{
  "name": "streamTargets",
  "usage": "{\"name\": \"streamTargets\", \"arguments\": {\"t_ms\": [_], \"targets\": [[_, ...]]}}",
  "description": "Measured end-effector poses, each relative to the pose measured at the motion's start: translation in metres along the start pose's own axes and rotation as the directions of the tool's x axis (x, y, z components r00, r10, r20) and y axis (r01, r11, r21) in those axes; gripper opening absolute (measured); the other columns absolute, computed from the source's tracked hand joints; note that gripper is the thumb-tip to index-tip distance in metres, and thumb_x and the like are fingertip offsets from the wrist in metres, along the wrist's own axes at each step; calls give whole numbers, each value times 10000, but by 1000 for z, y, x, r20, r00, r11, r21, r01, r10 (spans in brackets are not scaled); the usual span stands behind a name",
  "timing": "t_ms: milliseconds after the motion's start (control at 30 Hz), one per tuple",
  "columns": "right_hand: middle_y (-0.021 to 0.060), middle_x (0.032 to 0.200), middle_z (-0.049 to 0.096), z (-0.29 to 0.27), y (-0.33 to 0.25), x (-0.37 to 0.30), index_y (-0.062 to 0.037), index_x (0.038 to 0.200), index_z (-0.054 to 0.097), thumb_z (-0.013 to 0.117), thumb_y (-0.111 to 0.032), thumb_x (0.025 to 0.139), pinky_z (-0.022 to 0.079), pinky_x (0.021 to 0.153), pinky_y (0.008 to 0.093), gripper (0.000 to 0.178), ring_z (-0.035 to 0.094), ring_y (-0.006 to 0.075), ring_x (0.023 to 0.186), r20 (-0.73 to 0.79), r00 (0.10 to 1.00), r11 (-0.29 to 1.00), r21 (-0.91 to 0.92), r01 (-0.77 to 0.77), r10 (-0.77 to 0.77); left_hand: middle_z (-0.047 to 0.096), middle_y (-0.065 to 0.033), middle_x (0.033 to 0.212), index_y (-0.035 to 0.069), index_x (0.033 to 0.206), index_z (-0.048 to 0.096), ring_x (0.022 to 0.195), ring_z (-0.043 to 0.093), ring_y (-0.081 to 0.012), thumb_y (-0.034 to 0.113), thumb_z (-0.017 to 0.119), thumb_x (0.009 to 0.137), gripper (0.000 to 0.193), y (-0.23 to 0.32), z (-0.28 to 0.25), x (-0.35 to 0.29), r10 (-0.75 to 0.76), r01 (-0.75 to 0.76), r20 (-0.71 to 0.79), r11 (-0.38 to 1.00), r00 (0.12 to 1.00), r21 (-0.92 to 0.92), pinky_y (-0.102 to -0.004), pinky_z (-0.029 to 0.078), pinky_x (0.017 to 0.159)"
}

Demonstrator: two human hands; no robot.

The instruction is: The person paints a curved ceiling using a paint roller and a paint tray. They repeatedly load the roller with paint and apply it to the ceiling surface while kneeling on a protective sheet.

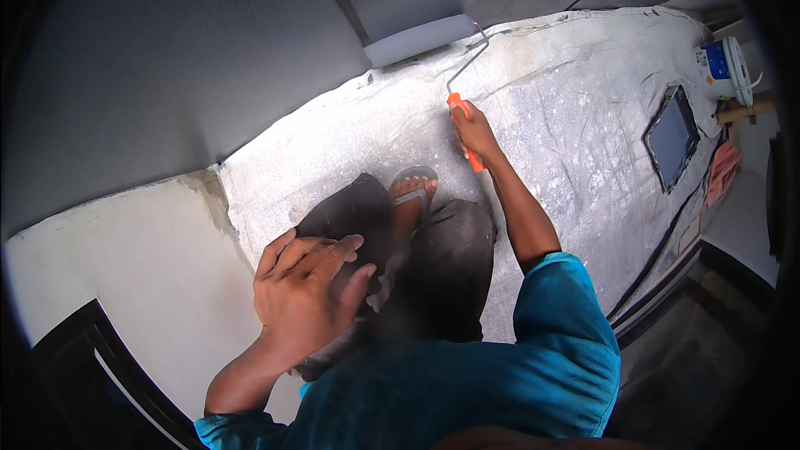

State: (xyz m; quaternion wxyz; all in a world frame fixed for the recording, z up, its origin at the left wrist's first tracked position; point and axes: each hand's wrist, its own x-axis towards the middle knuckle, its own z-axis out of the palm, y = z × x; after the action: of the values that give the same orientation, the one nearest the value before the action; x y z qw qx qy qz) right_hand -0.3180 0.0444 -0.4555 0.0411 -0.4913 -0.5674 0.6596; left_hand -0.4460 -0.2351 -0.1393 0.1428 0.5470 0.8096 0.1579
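My right hand is wrapped round the orange handle of a paint roller. A bent wire frame runs from the handle to the long grey sleeve, which lies along the foot of the grey wall, close to the edge of a pale drop sheet. Over my bent knee hangs my left hand, palm down, its fingers slightly curled and apart with nothing in them. Below my knees, one foot in a sandal rests on the sheet.
At the far right stands a white and blue paint bucket. Near it are a dark-framed tray-like rectangle, a wooden stick and a reddish cloth. A black-framed object fills the lower left corner, beside pale flooring.
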Motion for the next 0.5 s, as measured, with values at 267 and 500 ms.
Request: {"name": "streamTargets", "arguments": {"t_ms": [267,500], "targets": [[12,678,528,-7,-87,-74,-73,1204,593,522,-457,1088,416,466,310,407,500,106,513,-61,986,988,12,156,-155,769,1,888,112,1125,773,898,720,-217,178,879,801,346,1,-2,3,48,-48,-7,999,999,-23,-398,515,933],[14,714,549,-3,-160,-112,-36,1272,609,520,-441,1094,444,609,288,452,529,95,612,-136,868,877,-15,481,-478,773,1,900,113,1143,770,903,722,-214,198,871,816,353,-1,0,3,70,-71,-15,997,997,-34,-401,510,960]]}}
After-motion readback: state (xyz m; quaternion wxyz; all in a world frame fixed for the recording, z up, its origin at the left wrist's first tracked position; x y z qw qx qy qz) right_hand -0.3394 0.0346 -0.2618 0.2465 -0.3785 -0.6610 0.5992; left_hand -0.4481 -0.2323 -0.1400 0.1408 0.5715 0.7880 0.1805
